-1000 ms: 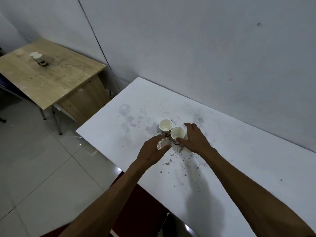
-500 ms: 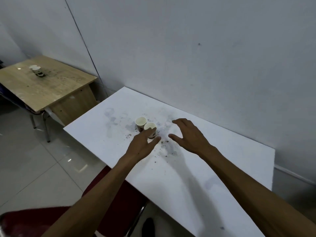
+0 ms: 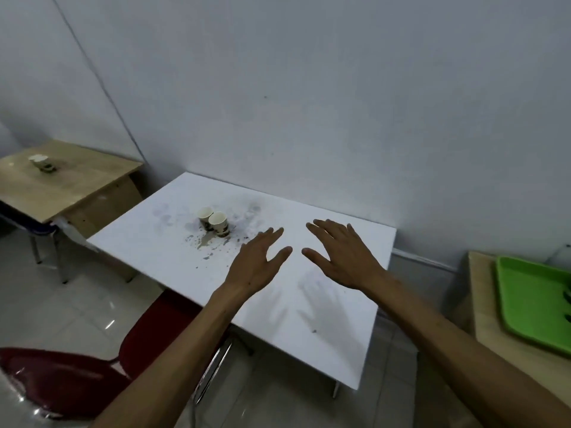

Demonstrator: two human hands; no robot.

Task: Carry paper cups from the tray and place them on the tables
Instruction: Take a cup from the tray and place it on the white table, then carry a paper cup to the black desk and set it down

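Two paper cups (image 3: 213,222) upright and touching, ahead of and to the left of the left hand (image 3: 258,261), near it but apart, on the white table (image 3: 173,261) among grey stains and flecks. Left hand flat, fingers straight and together, holding nothing, above the tabletop. Right hand (image 3: 340,257) just beside it, fingers spread wide, also empty, shadows of both on the surface below. Another pair of cups (image 3: 41,162) far off to the left of both hands on the wooden table (image 3: 77,183). Green tray (image 3: 531,301) well to the right of the right hand, on a wooden surface; whether any cups remain in it cannot be told, most of it out of view.

Likely very light and thin-walled, easily crushed or tipped by a knock. Best taken round the middle of the wall with thumb and fingers, gently, not by the rim. Likely empty, so no spill risk, though the contents cannot be seen.
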